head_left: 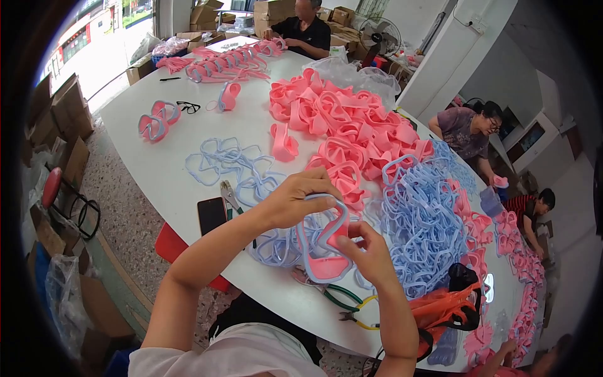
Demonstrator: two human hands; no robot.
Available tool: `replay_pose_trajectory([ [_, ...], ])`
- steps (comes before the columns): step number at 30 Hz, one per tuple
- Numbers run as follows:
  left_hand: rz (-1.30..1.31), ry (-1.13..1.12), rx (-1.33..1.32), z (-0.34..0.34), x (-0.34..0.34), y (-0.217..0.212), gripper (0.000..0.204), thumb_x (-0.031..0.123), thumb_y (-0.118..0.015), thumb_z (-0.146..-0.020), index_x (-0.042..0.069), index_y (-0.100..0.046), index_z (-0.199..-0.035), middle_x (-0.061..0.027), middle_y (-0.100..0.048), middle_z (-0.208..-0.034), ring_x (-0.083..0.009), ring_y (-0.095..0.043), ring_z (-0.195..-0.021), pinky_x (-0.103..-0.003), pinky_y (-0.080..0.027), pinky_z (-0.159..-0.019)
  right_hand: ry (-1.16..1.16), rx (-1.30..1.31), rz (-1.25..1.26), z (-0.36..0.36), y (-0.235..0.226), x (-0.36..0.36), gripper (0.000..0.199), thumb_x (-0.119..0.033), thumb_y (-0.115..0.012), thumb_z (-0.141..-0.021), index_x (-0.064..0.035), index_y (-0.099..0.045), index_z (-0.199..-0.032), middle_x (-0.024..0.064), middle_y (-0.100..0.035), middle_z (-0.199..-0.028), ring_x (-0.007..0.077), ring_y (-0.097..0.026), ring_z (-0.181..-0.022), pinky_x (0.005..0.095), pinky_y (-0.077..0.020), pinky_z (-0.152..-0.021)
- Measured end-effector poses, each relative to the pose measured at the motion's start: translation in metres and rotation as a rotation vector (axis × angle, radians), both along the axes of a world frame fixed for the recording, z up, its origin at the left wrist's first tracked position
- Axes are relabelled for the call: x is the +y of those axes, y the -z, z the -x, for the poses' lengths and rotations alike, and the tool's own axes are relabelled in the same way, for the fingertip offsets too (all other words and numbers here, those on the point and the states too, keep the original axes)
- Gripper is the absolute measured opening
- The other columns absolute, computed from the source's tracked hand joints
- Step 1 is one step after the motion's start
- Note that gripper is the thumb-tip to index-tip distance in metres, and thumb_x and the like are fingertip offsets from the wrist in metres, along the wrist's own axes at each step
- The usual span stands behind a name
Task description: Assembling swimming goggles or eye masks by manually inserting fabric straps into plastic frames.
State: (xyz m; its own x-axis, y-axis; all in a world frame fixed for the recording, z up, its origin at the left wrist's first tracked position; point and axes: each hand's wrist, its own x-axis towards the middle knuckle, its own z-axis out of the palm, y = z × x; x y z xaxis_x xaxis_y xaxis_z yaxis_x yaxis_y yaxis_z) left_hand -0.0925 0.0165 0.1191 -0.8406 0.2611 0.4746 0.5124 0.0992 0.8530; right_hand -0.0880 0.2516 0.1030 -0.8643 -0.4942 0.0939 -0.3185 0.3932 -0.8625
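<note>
Between my two hands is a pink rubbery mask skirt with a grey-blue rim [330, 269], shaped like a swim mask and tilted up. My left hand [303, 196] closes on its upper edge, thumb and fingers pinching the rim. On its right side my right hand [365, 249] grips the pink wall with thumb and fingers. Loose light-blue frames [276, 248] lie under and left of the mask. Beyond it spreads a heap of pink mask skirts [339, 113], and a big pile of blue frames [421, 232] is close by my right hand.
Green-handled pliers [342, 292], yellow-handled cutters [361, 320], a phone [212, 215] and an orange bag [443, 311] lie on the white table [151, 182]. Rimmed masks [159, 120] and eyeglasses [188, 107] are at the far left. Other people sit around the table.
</note>
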Motion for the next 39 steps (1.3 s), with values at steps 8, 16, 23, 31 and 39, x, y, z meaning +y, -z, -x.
replay_pose_trajectory([
  [8,0.012,-0.006,-0.103,0.009,0.012,-0.002,0.017,0.014,-0.066,-0.089,0.002,-0.070,-0.100,-0.0038,-0.054,-0.088,-0.0148,-0.052,-0.085,-0.028,-0.043,-0.078,-0.057,-0.575,0.708,0.006,0.025,0.005,0.029,-0.017,-0.062,-0.094,0.0046,-0.059,-0.114,0.0086,-0.068,-0.100,0.0134,-0.066,-0.084,0.0255,-0.0515,-0.078],
  [16,-0.208,0.231,-0.124,0.028,0.019,0.021,0.028,0.024,-0.060,-0.095,0.004,-0.066,-0.114,-0.0026,-0.060,-0.104,-0.0140,-0.052,-0.092,-0.030,-0.042,-0.085,-0.179,-0.800,1.356,-0.011,0.029,-0.001,0.045,-0.016,-0.055,-0.095,0.0111,-0.045,-0.130,0.0214,-0.060,-0.121,0.0294,-0.065,-0.107,0.0413,-0.0525,-0.095],
  [23,-0.253,-0.101,-0.320,-0.010,0.035,0.040,0.047,0.025,-0.060,-0.096,0.007,-0.046,-0.137,-0.0033,-0.054,-0.096,-0.0125,-0.053,-0.086,-0.028,-0.046,-0.080,-0.058,-0.508,1.415,-0.008,0.037,-0.007,0.046,-0.021,-0.048,-0.098,0.0067,-0.042,-0.135,0.0186,-0.057,-0.129,0.0305,-0.057,-0.118,0.0456,-0.0438,-0.105],
  [31,0.071,-0.244,0.008,-0.032,0.029,0.031,0.042,0.005,-0.060,-0.092,0.004,-0.053,-0.134,-0.0051,-0.049,-0.088,-0.0144,-0.047,-0.075,-0.027,-0.042,-0.067,0.277,-0.285,0.776,0.001,0.062,0.014,0.044,-0.030,-0.044,-0.102,0.0018,-0.048,-0.132,0.0089,-0.062,-0.111,0.0167,-0.061,-0.097,0.0308,-0.0490,-0.082],
  [39,0.358,-0.206,0.217,-0.024,0.019,0.012,0.041,0.007,-0.061,-0.088,0.011,-0.060,-0.128,-0.0112,-0.058,-0.095,-0.0270,-0.055,-0.085,-0.036,-0.047,-0.076,0.115,-0.134,0.393,0.000,-0.011,0.030,0.042,-0.017,-0.055,-0.099,0.0042,-0.048,-0.135,0.0047,-0.060,-0.092,0.0095,-0.057,-0.070,0.0226,-0.0466,-0.058],
])
